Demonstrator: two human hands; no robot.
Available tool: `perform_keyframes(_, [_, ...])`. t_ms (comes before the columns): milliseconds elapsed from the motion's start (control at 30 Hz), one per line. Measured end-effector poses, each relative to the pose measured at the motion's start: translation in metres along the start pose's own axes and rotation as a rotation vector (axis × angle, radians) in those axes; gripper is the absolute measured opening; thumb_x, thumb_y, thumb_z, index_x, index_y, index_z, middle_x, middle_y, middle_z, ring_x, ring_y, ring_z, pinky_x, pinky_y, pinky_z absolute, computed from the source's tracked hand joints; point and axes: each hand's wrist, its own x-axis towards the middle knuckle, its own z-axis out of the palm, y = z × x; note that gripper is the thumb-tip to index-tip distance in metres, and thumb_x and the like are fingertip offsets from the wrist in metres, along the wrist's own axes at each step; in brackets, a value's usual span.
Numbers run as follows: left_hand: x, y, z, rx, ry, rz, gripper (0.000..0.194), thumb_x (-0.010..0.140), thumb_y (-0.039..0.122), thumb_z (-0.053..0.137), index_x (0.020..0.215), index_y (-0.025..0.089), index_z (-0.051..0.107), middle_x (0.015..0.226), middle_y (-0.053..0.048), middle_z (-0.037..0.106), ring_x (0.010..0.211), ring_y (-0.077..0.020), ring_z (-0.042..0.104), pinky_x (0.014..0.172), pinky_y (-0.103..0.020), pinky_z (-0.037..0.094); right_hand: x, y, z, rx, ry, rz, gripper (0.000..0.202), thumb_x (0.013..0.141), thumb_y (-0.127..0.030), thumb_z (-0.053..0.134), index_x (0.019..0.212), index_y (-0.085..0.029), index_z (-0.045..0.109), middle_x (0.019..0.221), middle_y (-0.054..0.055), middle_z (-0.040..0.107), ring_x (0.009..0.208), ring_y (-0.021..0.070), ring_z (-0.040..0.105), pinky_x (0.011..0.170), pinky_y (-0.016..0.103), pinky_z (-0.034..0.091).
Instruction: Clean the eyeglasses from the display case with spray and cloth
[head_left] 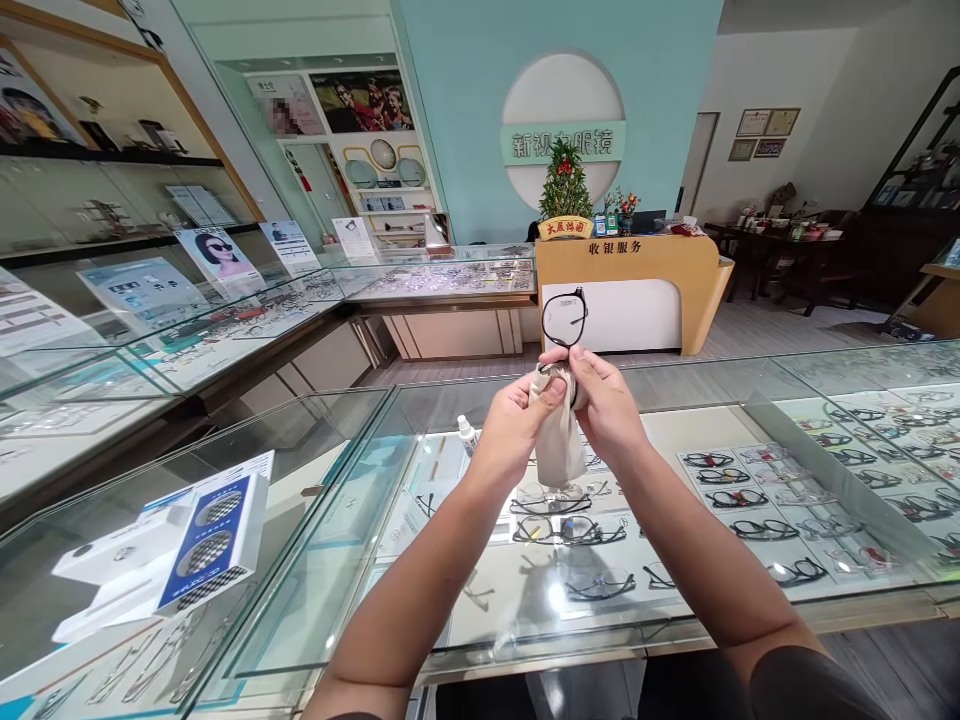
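Observation:
A pair of black-rimmed eyeglasses (545, 322) is held up above the glass counter, one lens upright and the other end down in a cream cleaning cloth (561, 450). My left hand (523, 412) is closed, its thumb pressing the cloth around the lower part of the glasses. On the other side, my right hand (601, 395) pinches the frame near its middle, thumb and fingers together. The cloth hangs down between both hands and hides the lower lens. A white spray bottle (467, 436) stands on the counter just left of my left wrist.
Beneath my arms, the glass display counter (480, 640) holds rows of eyeglasses (600, 584). A blue and white box (214, 535) stands at left. Beyond the counter are another glass case (442, 278) and a wooden cashier desk (701, 290) with a potted plant (564, 185).

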Motion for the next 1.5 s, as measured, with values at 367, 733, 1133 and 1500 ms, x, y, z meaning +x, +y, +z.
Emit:
perform_keyframes(367, [-0.004,0.007,0.0,0.011,0.036,0.051,0.05,0.086,0.054,0.089,0.12,0.02,0.076,0.093,-0.002,0.074,0.074,-0.013,0.06,0.07,-0.024,0.045,-0.005,-0.013,0.004,-0.04,-0.039,0.038,0.035,0.088,-0.056,0.081,0.1,-0.024,0.081,0.098,0.004,0.073,0.091,0.0211,0.067,0.08,0.031,0.053])
perform_keyframes(733, [-0.001,0.009,-0.008,0.026,0.13,0.152,0.045,0.083,0.051,0.092,0.1,0.02,0.064,0.088,0.002,0.065,0.072,-0.0104,0.055,0.068,-0.023,0.044,-0.005,-0.014,-0.002,-0.037,-0.01,-0.078,0.048,0.07,-0.025,0.091,0.114,-0.03,0.074,0.1,0.0,0.056,0.092,0.0179,0.052,0.08,0.03,0.049])
perform_keyframes(1133, [-0.001,0.005,-0.005,0.063,0.14,0.179,0.044,0.088,0.051,0.088,0.097,0.022,0.057,0.087,0.003,0.062,0.074,-0.0114,0.055,0.072,-0.025,0.044,-0.006,-0.013,-0.004,-0.11,-0.018,-0.062,0.047,0.065,-0.019,0.097,0.104,-0.03,0.072,0.103,-0.001,0.055,0.084,0.0159,0.048,0.071,0.028,0.044])
perform_keyframes(1500, [-0.001,0.006,-0.009,0.119,0.089,0.176,0.045,0.086,0.054,0.089,0.099,0.022,0.061,0.086,0.003,0.06,0.073,-0.0112,0.05,0.069,-0.024,0.041,-0.005,-0.023,-0.007,-0.119,0.05,-0.103,0.043,0.062,-0.025,0.102,0.091,-0.027,0.071,0.095,-0.002,0.055,0.079,0.0148,0.048,0.071,0.03,0.047])
